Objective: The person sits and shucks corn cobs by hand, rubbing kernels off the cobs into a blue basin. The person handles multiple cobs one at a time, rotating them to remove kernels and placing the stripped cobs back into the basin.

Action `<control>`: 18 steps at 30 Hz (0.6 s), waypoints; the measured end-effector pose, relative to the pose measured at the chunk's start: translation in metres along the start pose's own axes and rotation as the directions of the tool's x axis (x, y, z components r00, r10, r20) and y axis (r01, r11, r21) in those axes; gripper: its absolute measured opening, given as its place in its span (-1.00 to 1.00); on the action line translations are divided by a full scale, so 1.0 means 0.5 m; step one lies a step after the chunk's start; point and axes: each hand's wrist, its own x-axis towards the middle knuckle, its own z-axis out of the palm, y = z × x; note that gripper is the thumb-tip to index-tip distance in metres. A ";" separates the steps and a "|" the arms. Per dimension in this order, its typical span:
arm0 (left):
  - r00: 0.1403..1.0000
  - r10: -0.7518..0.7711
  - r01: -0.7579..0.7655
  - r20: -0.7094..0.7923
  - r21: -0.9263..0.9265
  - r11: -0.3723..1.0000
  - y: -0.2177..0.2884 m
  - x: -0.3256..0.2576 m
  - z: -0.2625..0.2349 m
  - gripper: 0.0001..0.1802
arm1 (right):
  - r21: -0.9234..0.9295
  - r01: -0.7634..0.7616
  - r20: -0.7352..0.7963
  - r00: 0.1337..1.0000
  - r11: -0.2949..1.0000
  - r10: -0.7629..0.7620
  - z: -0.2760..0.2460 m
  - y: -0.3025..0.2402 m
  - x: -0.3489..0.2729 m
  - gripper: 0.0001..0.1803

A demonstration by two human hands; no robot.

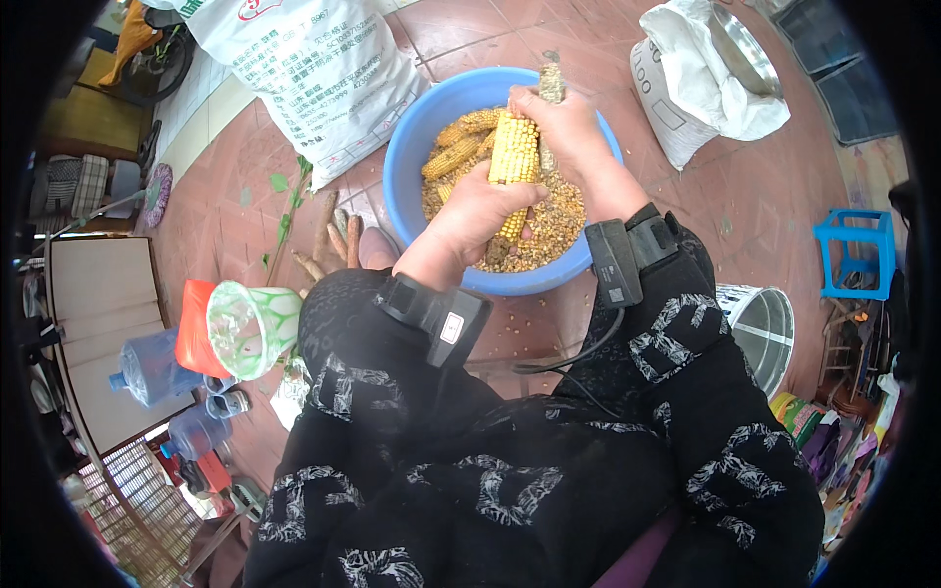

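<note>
Black clothing with a white print lies nearest the camera, covering our lap and arms. Over the blue plastic basin, we hold a yellow ear of corn at a slant, its lower end toward us. Our left hand wraps the lower half of the ear, its thumb lying across the kernels and its fingers curled around the cob. Our right hand has its fingers closed around a mostly stripped corncob, which pokes out above the grip and lies alongside the ear; its thumb side reaches the ear's upper end. Below our hands, loose corn kernels cover the bottom of the basin, and more unshelled ears lie against its left side.

Both our wrists carry black strapped devices, and a dark cable runs from the right one. Around the basin spreads a reddish tiled floor with scattered kernels. Beyond its left rim leans a full white woven sack; to the right stands an open white sack. Farther out, we see a blue plastic stool on the right, and on the left a green-and-white bin near a clear blue water jug.
</note>
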 end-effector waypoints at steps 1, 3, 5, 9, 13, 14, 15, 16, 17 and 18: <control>0.999 0.039 -0.037 -0.029 0.043 0.998 -0.002 0.004 0.002 -0.65 | 0.043 -0.022 0.022 1.000 0.999 0.022 -0.001 -0.002 0.001 -0.73; 0.979 0.108 -0.041 -0.172 0.355 0.934 -0.006 0.013 0.005 -0.53 | 0.131 -0.089 0.038 0.996 0.987 0.085 0.003 -0.002 0.001 -0.73; 0.955 0.157 0.008 -0.253 0.550 0.835 -0.013 0.020 0.009 -0.45 | 0.192 -0.131 0.023 0.991 0.973 0.129 0.015 0.004 -0.001 -0.73; 0.938 0.172 0.086 -0.301 0.681 0.727 -0.023 0.023 0.014 -0.43 | 0.138 -0.130 -0.041 0.990 0.982 0.137 0.030 0.021 -0.004 -0.78; 0.949 0.164 0.064 -0.268 0.678 0.732 -0.018 0.020 0.008 -0.43 | -0.011 -0.042 -0.053 0.998 0.999 0.041 0.018 0.032 0.003 -0.80; 0.955 0.144 0.058 -0.259 0.640 0.767 -0.016 0.019 0.006 -0.42 | -0.085 -0.006 -0.080 0.997 0.996 0.000 0.017 0.034 0.004 -0.80; 0.961 0.123 0.053 -0.248 0.599 0.799 -0.014 0.018 0.005 -0.41 | -0.146 0.027 -0.095 0.995 0.989 -0.041 0.016 0.036 0.004 -0.79; 0.966 0.101 0.050 -0.236 0.558 0.828 -0.013 0.016 0.004 -0.41 | -0.200 0.043 -0.124 0.990 0.979 -0.069 0.017 0.036 0.004 -0.78; 0.970 0.094 0.044 -0.225 0.542 0.839 -0.011 0.013 0.001 -0.40 | -0.238 0.068 -0.122 0.987 0.969 -0.100 0.019 0.035 0.002 -0.76; 0.972 0.091 0.036 -0.215 0.523 0.851 -0.009 0.010 -0.001 -0.40 | -0.273 0.082 -0.133 0.984 0.958 -0.122 0.021 0.033 0.000 -0.74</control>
